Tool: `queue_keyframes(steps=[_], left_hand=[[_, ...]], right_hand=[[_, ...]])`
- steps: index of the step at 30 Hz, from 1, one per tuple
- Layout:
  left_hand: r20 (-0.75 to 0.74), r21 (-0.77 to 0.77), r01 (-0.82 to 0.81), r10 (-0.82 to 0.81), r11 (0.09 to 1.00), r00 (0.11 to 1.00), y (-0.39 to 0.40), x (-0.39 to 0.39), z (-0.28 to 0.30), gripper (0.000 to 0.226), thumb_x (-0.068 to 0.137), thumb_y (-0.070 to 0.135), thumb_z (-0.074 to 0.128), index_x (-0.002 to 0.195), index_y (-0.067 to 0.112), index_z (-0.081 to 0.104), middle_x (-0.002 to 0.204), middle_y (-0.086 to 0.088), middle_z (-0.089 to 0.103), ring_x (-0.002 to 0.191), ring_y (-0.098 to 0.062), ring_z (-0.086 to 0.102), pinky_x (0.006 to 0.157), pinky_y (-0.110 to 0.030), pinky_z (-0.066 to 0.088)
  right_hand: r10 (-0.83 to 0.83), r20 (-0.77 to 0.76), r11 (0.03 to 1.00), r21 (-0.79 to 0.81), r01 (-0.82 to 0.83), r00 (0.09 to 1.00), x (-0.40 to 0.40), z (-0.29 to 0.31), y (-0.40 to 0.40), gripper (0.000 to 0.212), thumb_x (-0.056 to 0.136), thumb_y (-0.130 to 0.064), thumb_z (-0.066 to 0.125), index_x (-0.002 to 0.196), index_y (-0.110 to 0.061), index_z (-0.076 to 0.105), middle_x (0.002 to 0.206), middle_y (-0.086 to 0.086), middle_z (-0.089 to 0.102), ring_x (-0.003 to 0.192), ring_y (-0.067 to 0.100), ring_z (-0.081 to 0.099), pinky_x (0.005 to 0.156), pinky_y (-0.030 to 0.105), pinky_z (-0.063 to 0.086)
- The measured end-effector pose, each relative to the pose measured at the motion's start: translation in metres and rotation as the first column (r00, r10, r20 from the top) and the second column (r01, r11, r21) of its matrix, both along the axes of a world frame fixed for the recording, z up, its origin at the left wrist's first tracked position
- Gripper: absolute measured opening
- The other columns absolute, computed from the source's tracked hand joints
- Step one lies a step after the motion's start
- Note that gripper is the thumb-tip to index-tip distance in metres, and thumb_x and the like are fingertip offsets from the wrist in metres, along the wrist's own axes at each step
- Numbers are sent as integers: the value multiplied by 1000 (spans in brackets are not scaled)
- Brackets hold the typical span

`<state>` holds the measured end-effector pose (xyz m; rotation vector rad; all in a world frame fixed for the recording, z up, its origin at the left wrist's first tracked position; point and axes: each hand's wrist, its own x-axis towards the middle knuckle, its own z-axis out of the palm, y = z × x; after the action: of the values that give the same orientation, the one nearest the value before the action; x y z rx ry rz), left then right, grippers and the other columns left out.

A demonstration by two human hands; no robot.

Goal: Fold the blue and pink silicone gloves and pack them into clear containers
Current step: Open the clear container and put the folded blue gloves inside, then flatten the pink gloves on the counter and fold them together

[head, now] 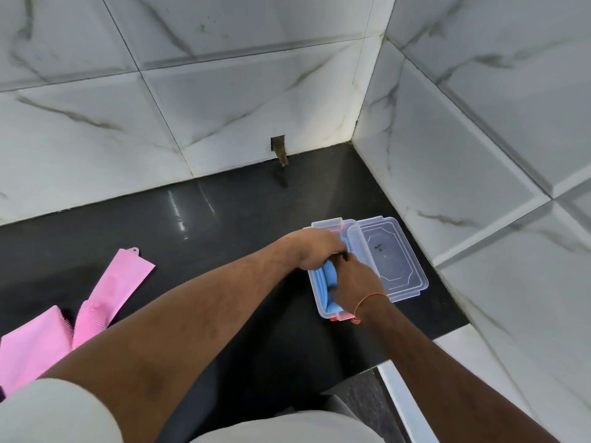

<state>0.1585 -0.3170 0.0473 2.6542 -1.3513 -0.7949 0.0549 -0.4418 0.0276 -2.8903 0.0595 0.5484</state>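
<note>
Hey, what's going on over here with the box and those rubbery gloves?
A person is packing gloves away. Both hands, the left hand and the right hand, are pressing the folded blue gloves down into a clear container on the black counter. Its lid lies open beside it, towards the tiled wall. The pink gloves lie unfolded on the counter to the left, not yet packed. No second container is in view.

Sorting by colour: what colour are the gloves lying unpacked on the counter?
Pink gloves, head view.
</note>
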Motion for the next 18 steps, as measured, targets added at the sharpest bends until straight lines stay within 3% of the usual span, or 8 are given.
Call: queue_keyframes(steps=[3, 9, 12, 16, 18], left_hand=[[-20, -114, -99, 98, 988, 995, 21, -6, 7, 31, 109, 15, 58, 136, 17, 70, 136, -4, 74, 124, -26, 67, 112, -46, 53], [184, -447, -137, 241, 884, 953, 85, -21, 16, 37, 104, 19, 65, 141, 15, 69, 142, -6, 70, 133, -24, 62, 117, -41, 48], [231, -507, -160, 312, 847, 922, 129, -28, 19, 37, 105, 22, 65, 142, 15, 68, 142, -4, 69, 135, -23, 61, 120, -39, 47], [234, -510, -249, 412, 823, 880, 208, -49, 12, 36, 107, 24, 61, 142, 16, 67, 144, -3, 68, 137, -22, 61, 119, -40, 47], [228, -454, -350, 486, 820, 843, 250, -64, 6, 41, 108, 27, 58, 148, 20, 63, 150, 0, 64, 143, -20, 56, 121, -41, 45]], right_hand=[[-35, 109, 999, -18, 38, 993, -2, 6, 10, 59, 103, -41, 65, 154, -20, 45, 146, 5, 63, 120, 26, 67, 109, 41, 54], [28, 377, 1000, -23, -21, 926, 1, 31, 56, 42, 105, -35, 61, 143, -18, 56, 145, 3, 62, 120, 27, 61, 105, 41, 54], [134, 414, 991, -50, -124, 901, 5, 35, 93, 42, 107, -41, 54, 143, -20, 54, 146, 2, 59, 125, 24, 58, 108, 39, 52], [153, 455, 969, 104, -223, 877, 3, 36, 159, 32, 100, -29, 62, 131, -22, 60, 131, -1, 60, 112, 22, 55, 89, 35, 56], [206, 421, 948, 140, -287, 884, -2, 30, 192, 38, 100, -31, 64, 136, -23, 58, 131, -3, 58, 114, 21, 54, 87, 33, 57]])
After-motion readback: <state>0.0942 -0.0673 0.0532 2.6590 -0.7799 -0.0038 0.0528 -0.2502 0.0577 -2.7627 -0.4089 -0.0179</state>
